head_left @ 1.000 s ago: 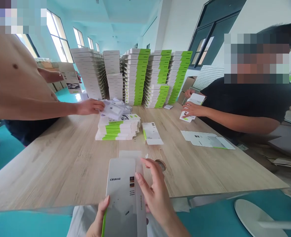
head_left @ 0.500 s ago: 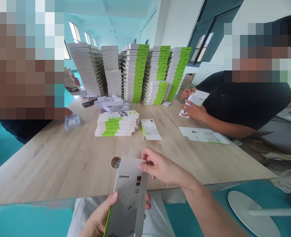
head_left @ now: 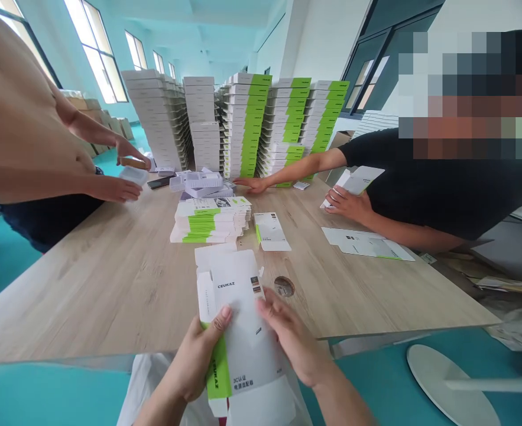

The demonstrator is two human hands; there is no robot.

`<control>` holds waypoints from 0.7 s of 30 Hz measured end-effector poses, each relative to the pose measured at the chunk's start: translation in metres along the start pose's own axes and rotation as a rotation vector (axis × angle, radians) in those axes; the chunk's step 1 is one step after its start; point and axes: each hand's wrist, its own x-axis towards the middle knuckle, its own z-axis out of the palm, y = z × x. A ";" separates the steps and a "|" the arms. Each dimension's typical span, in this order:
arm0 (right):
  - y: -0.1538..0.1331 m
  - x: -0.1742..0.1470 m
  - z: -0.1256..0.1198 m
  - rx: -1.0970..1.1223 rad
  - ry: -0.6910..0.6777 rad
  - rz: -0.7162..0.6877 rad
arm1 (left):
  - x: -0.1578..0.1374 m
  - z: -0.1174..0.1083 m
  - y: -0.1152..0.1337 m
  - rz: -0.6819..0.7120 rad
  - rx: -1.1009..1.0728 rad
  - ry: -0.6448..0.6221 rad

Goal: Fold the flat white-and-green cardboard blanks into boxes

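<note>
A white and green cardboard box [head_left: 245, 331], printed CEUKAZ, is held in front of me with its end flaps open and its green side facing left. My left hand [head_left: 198, 352] grips its left edge, thumb across the front. My right hand [head_left: 294, 337] holds the right edge, slightly blurred, with its far fingers hidden behind the box. Beyond the box lie a pile of flattened boxes [head_left: 210, 228] and, to its right, a single flat box [head_left: 272, 231].
Clear plastic trays [head_left: 205, 183] lie behind the pile. Tall stacks of boxes [head_left: 247, 127] line the table's far side. A co-worker's hand [head_left: 254, 184] reaches across from the right; another person's hand [head_left: 125, 189] is at a plastic tray on the left. The table has a round hole [head_left: 284, 286].
The box has turned and opened out, showing its green side. My right hand has moved from its top edge down to its right side. The right co-worker's arm now stretches toward the trays.
</note>
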 end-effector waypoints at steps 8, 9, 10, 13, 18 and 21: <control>0.035 -0.002 0.007 -0.334 0.238 -0.118 | 0.005 0.019 -0.011 0.381 0.357 0.152; 0.035 -0.001 0.006 -0.347 0.235 -0.126 | 0.005 0.019 -0.011 0.376 0.353 0.157; 0.035 -0.001 0.006 -0.334 0.223 -0.131 | 0.004 0.019 -0.011 0.360 0.345 0.154; 0.033 -0.001 0.005 -0.197 0.155 -0.109 | 0.001 0.015 -0.008 0.336 0.335 0.121; 0.014 0.010 0.008 -0.241 0.190 -0.239 | 0.016 0.008 0.012 0.482 0.455 0.111; -0.009 0.033 0.010 -0.354 0.244 -0.369 | 0.042 0.013 0.042 0.653 0.478 0.045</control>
